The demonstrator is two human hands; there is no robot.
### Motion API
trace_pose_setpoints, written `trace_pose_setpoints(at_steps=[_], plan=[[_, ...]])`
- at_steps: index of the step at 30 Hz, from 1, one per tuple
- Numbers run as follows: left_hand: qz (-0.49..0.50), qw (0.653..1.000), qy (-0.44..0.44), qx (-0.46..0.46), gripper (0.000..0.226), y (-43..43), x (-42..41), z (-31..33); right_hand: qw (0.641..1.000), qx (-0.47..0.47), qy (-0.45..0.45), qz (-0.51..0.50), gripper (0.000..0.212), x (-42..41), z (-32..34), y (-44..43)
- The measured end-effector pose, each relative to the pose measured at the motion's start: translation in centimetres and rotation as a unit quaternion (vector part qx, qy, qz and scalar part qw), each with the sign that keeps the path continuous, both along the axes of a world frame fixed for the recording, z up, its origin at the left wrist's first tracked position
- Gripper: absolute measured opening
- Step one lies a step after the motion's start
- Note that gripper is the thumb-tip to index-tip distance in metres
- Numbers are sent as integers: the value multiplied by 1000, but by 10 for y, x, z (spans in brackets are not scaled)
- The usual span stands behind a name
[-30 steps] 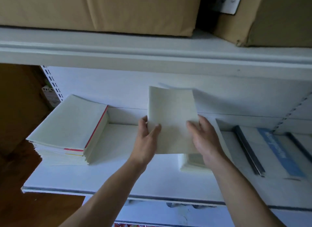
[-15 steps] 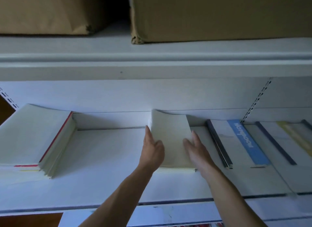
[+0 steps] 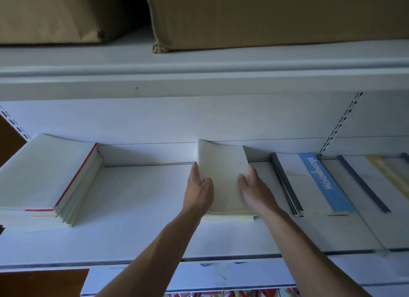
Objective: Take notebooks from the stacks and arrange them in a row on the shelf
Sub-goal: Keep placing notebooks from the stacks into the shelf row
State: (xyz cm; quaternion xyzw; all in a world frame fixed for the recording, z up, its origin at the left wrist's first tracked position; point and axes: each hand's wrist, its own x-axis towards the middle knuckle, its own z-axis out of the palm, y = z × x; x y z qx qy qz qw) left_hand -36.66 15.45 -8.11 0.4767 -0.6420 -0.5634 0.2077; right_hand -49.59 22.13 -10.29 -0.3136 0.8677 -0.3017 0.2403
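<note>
Here, at the far left of the white shelf [image 3: 137, 208], a tall stack of notebooks [image 3: 51, 175] sits with its red-edged spines stepped slightly toward the front. A bare stretch of shelf separates it from the left hand [image 3: 199, 192], whose fingers lie straight along the left edge of a low pile of pale notebooks [image 3: 223, 177], thumb resting on the top cover. The right hand [image 3: 254, 190] mirrors it on the pile's right side, fingers extended and flat; neither hand is curled round anything. Just beside the pile but apart from it lies a blue-banded notebook [image 3: 318, 181], and more banded notebooks [image 3: 376, 181] run on in a row to the right.

The top cover lifts at its far left corner near the back wall. A push backward could likely crease it, and squeezing from both sides might bow the thin covers. The shelf looks smooth, so the pile should slide readily, perhaps too readily.

Above, an upper shelf [image 3: 199, 75] carries two cardboard boxes [image 3: 265, 15]. A slotted upright [image 3: 340, 124] marks the back wall at right. The light is dim.
</note>
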Motion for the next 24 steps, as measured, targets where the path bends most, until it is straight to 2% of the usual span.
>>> trace_pose_setpoints(at_steps=[3, 5, 8, 11, 13, 15, 18, 19, 21, 22, 23, 24], plan=[[-18, 1000, -14, 2, 40, -3, 2, 1, 1000, 21, 9, 9, 33, -4, -1, -1], [-35, 999, -34, -9, 29, -5, 6, 7, 998, 43, 46, 7, 28, -7, 3, -4], [-77, 990, -90, -83, 41, -12, 22, 19, 978, 58, 198, 26, 29, -1, 19, -12], [-97, 956, -189, -202, 49, -27, 49, 25, 942, 44, 328, 62, 31, 25, 42, -32], [-108, 931, -235, -258, 50, -38, 74, 28, 931, 18, 350, 98, 30, 54, 52, -52], [-101, 918, -263, -281, 47, -49, 102, 35, 932, 13, 336, 136, 27, 86, 56, -75], [-72, 899, -283, -328, 41, -70, 150, 44, 959, 45, 216, 179, 16, 137, 50, -110], [-56, 896, -283, -338, 40, -79, 168, 44, 969, 46, 153, 191, 12, 154, 45, -121], [-17, 888, -282, -363, 41, -100, 205, 41, 983, 13, -12, 181, 19, 186, 37, -139], [2, 879, -282, -385, 45, -111, 224, 39, 980, -21, -127, 151, 20, 203, 34, -145], [19, 866, -294, -404, 51, -122, 242, 37, 963, -60, -238, 113, 18, 215, 29, -152], [26, 855, -321, -406, 54, -133, 259, 35, 943, -80, -314, 80, 25, 225, 26, -158]])
